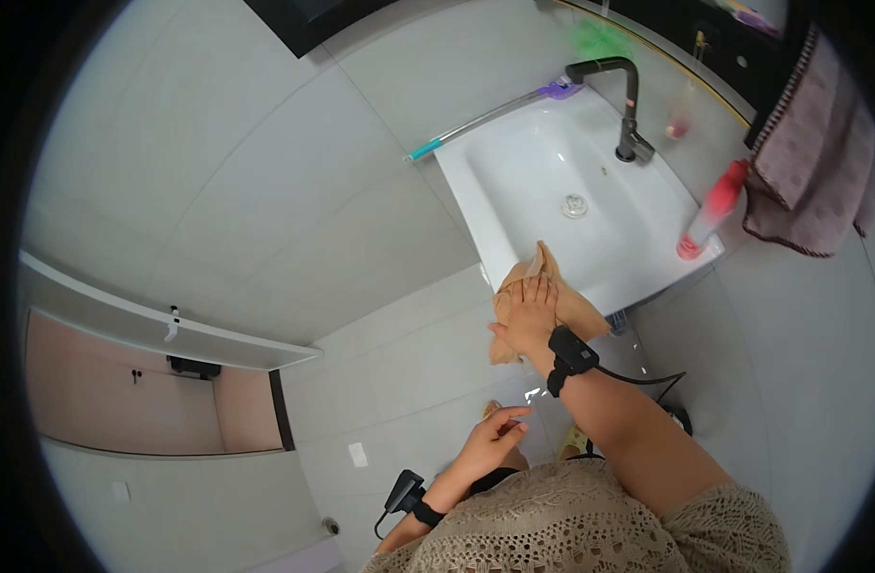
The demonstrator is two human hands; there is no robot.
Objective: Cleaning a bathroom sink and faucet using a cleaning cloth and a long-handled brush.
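Right hand (530,315) laid flat, fingers together and extended, pressing a tan cloth (542,296) against the front rim of the white washbasin (514,191); cloth draped over that rim, part inside the bowl, part hanging down the outer face; black band with a cable on the right wrist. Left hand (495,437) lower and nearer the body, held loosely apart, empty, touching nothing; black band on its wrist too. Dark tap (628,105) at the back of the basin; drain (575,204) in mid bowl; red bottle (712,210) on the basin's right edge; mauve towel (819,162) hanging right of it; pale tiled wall all round.
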